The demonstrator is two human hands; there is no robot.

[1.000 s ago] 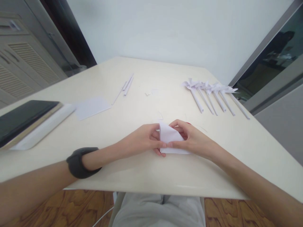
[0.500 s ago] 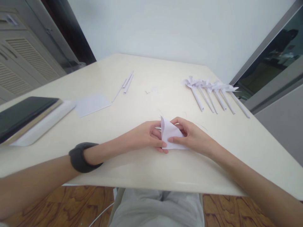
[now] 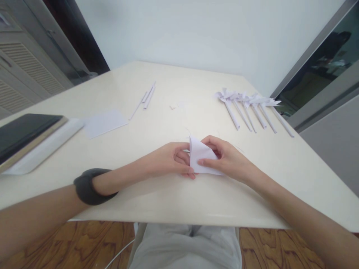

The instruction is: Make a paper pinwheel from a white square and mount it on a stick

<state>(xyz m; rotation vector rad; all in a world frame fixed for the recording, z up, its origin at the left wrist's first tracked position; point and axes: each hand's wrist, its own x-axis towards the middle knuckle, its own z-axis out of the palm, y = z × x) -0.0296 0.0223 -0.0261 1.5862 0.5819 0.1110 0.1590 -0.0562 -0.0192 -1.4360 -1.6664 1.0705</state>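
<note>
A small white sheet of paper (image 3: 200, 155), folded over with its upper left corner standing up, is held just above the table's near side. My left hand (image 3: 179, 160) pinches its left edge between thumb and fingers, and a dark band circles that wrist. From the right, my right hand (image 3: 221, 157) grips the same paper, thumb on the front face and fingers behind it. The fingertips behind the paper are hidden.
Several white paper pinwheels (image 3: 246, 99) on rolled sticks lie in a row at the right. Rolled paper sticks (image 3: 148, 98), a flat sheet (image 3: 105, 122) and a dark tablet-like slab (image 3: 28, 130) are on the left. Paper scraps (image 3: 175, 106) lie mid-table (image 3: 168, 201).
The view has shifted slightly, so things on the table appear a little further left. Both hands keep their hold on the paper, with almost no change in its fold.
</note>
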